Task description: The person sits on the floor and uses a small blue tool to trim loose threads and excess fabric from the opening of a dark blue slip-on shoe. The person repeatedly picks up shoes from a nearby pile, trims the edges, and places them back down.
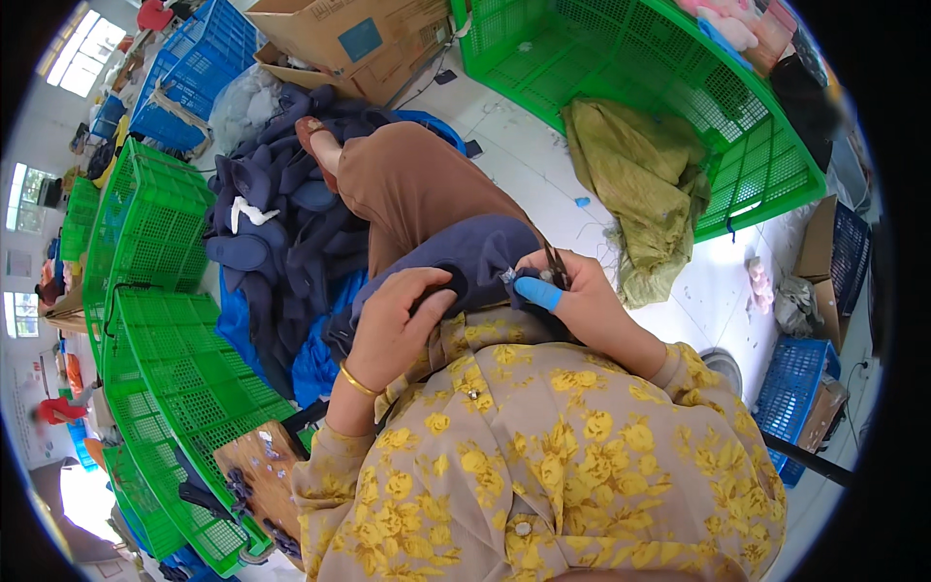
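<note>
It's probably a workshop: green crates [179, 364], heaped cloth [308, 228].

The right hand [590, 299] holds dark scissors [555, 264] and pinches dark blue cloth [456, 250]. The left hand [396, 315] rests on the cloth, near a heaped dark blue pile [291, 199].

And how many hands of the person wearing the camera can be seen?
2: the left hand is on the dark blue fabric; the right hand holds a dark pointed tool near it. Both show plainly; neither is hidden.
</note>
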A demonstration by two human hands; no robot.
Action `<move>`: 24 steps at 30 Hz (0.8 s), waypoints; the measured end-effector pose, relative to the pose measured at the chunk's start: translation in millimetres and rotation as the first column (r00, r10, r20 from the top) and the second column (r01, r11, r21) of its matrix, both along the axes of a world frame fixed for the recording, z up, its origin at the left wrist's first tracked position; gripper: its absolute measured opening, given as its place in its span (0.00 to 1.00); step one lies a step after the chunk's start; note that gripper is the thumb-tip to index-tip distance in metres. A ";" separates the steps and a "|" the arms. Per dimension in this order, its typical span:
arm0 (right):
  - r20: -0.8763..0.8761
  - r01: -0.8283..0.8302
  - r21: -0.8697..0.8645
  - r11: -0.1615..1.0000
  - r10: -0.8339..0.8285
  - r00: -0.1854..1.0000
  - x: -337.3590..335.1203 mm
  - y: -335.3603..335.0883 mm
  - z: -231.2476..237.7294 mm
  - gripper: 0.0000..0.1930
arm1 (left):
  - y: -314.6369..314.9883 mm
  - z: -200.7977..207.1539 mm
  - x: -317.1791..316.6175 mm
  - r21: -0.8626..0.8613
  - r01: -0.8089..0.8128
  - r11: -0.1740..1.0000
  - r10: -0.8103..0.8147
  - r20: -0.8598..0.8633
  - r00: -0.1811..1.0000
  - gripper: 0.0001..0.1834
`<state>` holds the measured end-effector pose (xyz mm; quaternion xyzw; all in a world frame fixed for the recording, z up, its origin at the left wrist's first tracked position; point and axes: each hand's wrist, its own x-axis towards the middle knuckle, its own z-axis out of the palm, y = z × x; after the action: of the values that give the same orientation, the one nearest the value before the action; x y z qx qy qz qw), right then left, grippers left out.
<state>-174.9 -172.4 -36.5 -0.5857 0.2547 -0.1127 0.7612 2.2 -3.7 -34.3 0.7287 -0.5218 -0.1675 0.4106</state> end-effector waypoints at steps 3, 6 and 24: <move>-0.044 0.035 -0.023 0.999 -0.036 0.998 7.3 -2.5 -18.5 0.06 | 0.2 -4.5 -1.2 0.026 -0.012 1.000 0.009 0.089 0.996 0.09; -0.116 0.052 0.012 0.999 -0.050 0.992 13.8 -6.8 -16.0 0.07 | 5.7 -3.8 -7.6 0.101 -0.096 0.990 0.089 0.073 0.993 0.09; -0.039 0.106 0.010 0.994 -0.106 0.994 46.0 -19.6 -26.7 0.08 | -30.9 -44.1 -37.0 0.168 0.196 0.966 -0.245 0.346 0.906 0.10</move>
<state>-128.8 -192.1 -63.2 -0.5689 0.3005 -0.1401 0.7526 -34.7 -34.5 -78.3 0.7084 -0.6559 -0.1086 0.2370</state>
